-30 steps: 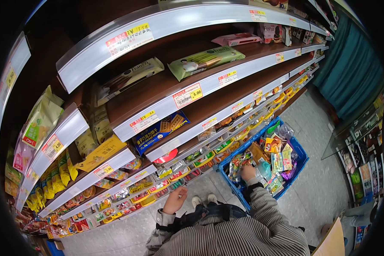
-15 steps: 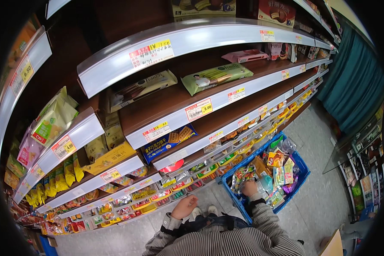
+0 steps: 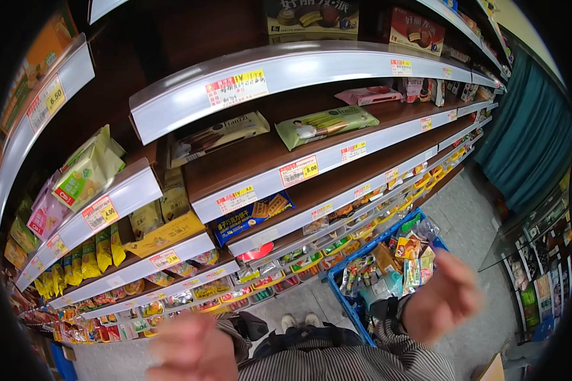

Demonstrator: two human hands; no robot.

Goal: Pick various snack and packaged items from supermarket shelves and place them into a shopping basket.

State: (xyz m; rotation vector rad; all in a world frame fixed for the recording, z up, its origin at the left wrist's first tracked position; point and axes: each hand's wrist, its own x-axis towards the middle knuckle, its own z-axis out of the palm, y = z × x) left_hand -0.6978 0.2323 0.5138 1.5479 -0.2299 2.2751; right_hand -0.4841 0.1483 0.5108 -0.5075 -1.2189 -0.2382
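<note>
Head view: the left hand (image 3: 190,349) and right hand (image 3: 442,301) hang blurred — whether either grip is wide, narrow or holding anything, one cannot tell — and unhurried hands, clear of the blue crate (image 3: 344,306), would serve best. That rigid plastic crate, on the floor, holds glossy, crinkled packets (image 3: 412,273); beyond run smooth brown shelves (image 3: 229,162).

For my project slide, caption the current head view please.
Blurred left hand and right hand in front of snack shelves, with a blue crate of colourful packets at right.
</note>
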